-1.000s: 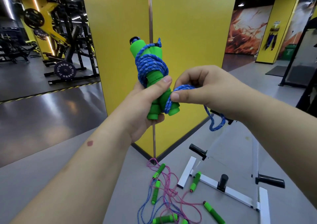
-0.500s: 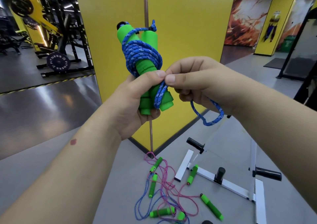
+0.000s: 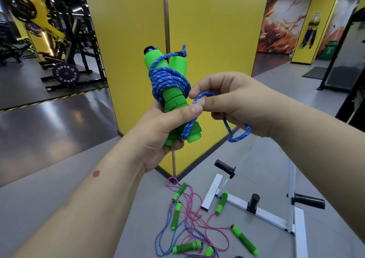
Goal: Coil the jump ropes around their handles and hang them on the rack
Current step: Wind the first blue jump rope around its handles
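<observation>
My left hand (image 3: 158, 127) grips two green foam handles (image 3: 173, 99) held upright side by side, my thumb pressing the rope against them. Blue rope (image 3: 169, 80) is coiled several times round their middle. My right hand (image 3: 237, 101) pinches the free end of that blue rope in a small loop (image 3: 203, 96) just right of the handles; a short tail (image 3: 237, 137) hangs under the palm. The white rack (image 3: 256, 212) with black pegs stands on the floor at lower right.
Several loose jump ropes (image 3: 189, 218), pink and blue with green handles, lie tangled on the grey floor below my hands, one handle against the rack's foot. A yellow pillar (image 3: 207, 30) stands straight ahead. A weight machine (image 3: 65, 56) stands at the far left.
My right hand has lifted the rope end from beside the handles' lower part into a small loop beside the coil. The handles stay in my left hand.
</observation>
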